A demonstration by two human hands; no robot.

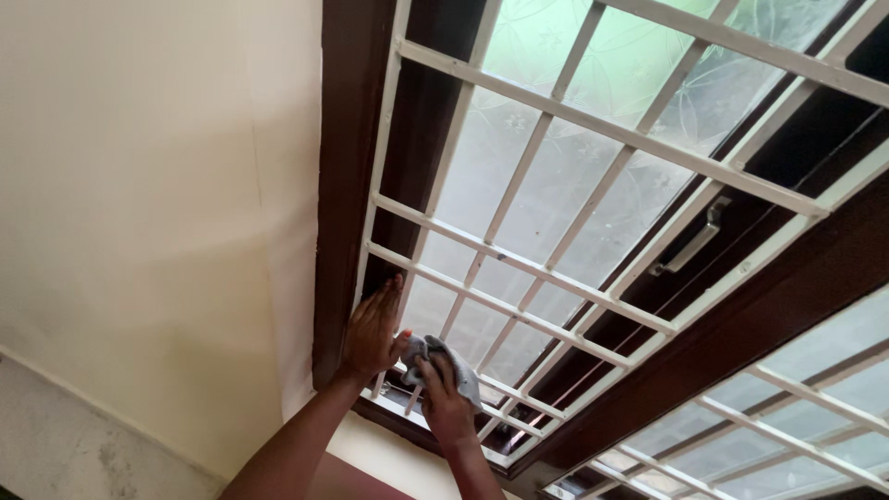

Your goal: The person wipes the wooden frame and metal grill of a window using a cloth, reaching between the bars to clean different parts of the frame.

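Cloth (443, 363), grey and bunched, pressed against the white window grille (593, 231) near its lower left corner, just above the bottom rail. Held there by the right hand (443, 400), fingers curled over the wad from below and gripping it firmly, so no gap between grip and cloth. Lying up and slightly left of the right wrist, with the forearm rising from the bottom edge of the view.

Left hand (372, 331) just beside it, to the left, palm flat and fingers spread straight upward against the grille's left upright (holding nothing, only braced). Thumb side close to the cloth, perhaps touching it; hard to tell.

Long axis of the nearest bars running up and to the right from the cloth, across frosted patterned glass (546, 185). Right hand plainly the nearer one to those bars, the left parked at the frame edge.

Dark brown wooden frame (344, 185) around the grille, a metal handle (690, 243) well apart toward the right, and a cream wall (157, 204) to the left of the frame.
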